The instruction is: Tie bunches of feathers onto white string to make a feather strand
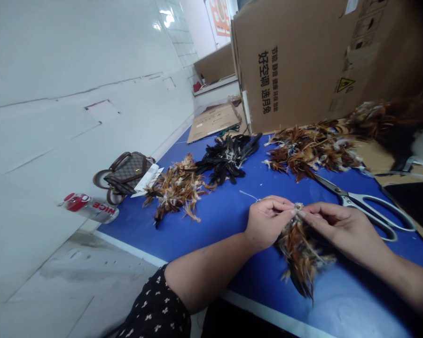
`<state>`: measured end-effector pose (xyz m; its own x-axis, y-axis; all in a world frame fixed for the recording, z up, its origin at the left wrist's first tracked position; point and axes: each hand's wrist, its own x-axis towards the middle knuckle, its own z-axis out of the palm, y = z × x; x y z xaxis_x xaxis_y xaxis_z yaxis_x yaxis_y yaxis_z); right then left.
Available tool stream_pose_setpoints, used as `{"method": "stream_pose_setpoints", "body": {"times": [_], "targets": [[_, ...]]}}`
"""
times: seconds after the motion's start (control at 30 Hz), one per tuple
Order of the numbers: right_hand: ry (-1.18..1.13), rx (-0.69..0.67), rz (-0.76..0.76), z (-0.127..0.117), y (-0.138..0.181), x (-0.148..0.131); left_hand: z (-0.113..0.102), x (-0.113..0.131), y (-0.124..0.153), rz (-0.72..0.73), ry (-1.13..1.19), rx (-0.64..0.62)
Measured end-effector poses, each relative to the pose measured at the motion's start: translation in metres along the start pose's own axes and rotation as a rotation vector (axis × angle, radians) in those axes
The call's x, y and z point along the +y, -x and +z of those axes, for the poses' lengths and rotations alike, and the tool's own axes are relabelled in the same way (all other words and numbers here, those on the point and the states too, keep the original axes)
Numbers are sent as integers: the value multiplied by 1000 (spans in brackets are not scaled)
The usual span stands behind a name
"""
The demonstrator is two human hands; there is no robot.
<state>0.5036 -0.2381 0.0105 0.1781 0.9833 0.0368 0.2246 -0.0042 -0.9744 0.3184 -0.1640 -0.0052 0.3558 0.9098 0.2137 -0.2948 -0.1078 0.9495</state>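
My left hand (270, 220) and my right hand (341, 227) meet at the bound top of a feather bunch (299, 256), each pinching it between thumb and fingers. Its brown and black feathers hang down over the blue table (211, 234). A thin white thread (248, 194) pokes out beyond my left hand. Just past my right hand lie large scissors (363, 202) with grey handles. Fingers partly cover the bunch's tied end, so the binding's details are hidden.
Brown feather piles (179, 188) (310, 148) and a black feather pile (229, 157) lie farther back. A handbag (130, 171) and a bottle (91, 206) rest at the left edge. A big cardboard box (303, 61) rises behind; flat cardboard (213, 122) lies beside it.
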Motion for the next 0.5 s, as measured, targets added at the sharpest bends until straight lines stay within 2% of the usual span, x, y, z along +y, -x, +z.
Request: {"method": "stream_pose_setpoints", "body": {"times": [0.1,0.27,0.37,0.43,0.5], "targets": [[10,30,25,-2,-2,6,-5,0,-2,100,-58,-44],[-31,-1,82,-4,-6,10,-12,-2,-7,427,-300,-114],[-29,-38,102,-4,-8,7,-15,-3,-12,572,-355,-233],[-14,-79,118,-5,-8,5,-16,-4,-16,607,-351,-328],[7,-84,93,-5,-8,5,-17,-3,-18,556,-327,-371]]}}
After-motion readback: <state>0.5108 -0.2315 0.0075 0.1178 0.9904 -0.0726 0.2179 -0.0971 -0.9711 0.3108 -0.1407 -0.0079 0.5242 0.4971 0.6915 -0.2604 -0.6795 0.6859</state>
